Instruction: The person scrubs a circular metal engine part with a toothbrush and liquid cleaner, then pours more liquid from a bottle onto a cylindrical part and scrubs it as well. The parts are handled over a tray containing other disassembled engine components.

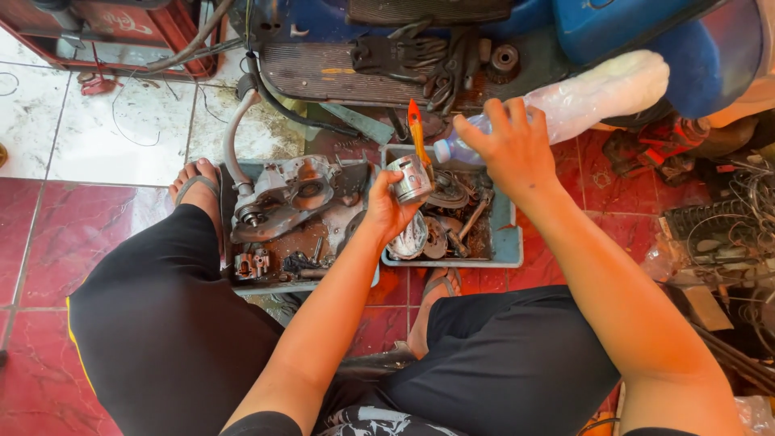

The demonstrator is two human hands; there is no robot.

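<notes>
My left hand (387,206) holds a shiny metal piston (410,179) over a blue tray (506,242), together with a paintbrush with an orange handle (416,129) that sticks up past the piston. My right hand (513,145) grips a clear plastic bottle (593,97) tilted on its side, its neck pointing left toward the piston. Inside the tray lie several greasy metal engine parts (452,218).
A second tray to the left holds an engine casing (282,194) and small parts. A blue scooter (452,48) stands behind, with gloves on its footboard. My sandalled feet (196,186) rest on red and white floor tiles. Tangled wires and parts (726,234) lie at right.
</notes>
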